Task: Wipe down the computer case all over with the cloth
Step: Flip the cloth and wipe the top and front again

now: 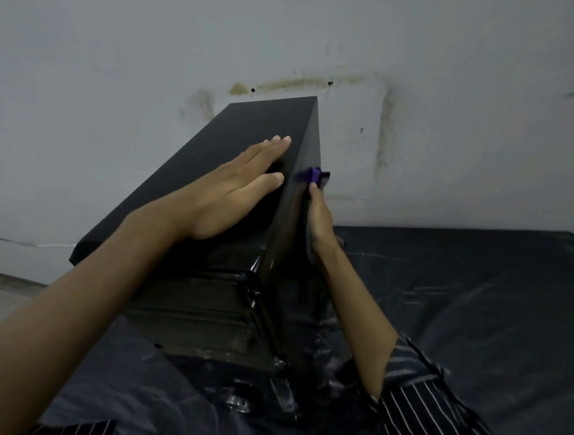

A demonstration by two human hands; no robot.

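The tall black box-shaped computer case (213, 136) stands at the centre of the frame on a dark plastic-covered surface (478, 301), its top panel running from lower left up towards the stained grey wall (120, 49). The left hand (233, 185) lies flat on that top, fingers straight and close together, steadying it. The right hand (318, 219), just beside it, grips the crumpled purple cloth (311, 175) against the glossy right side panel near its upper edge; the length below the hand likely remains to wipe.

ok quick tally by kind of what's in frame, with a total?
hands: 2, left hand, right hand
computer case: 1
purple cloth: 1
striped sleeves: 2, left sleeve, right sleeve
black sheet: 1
total: 7
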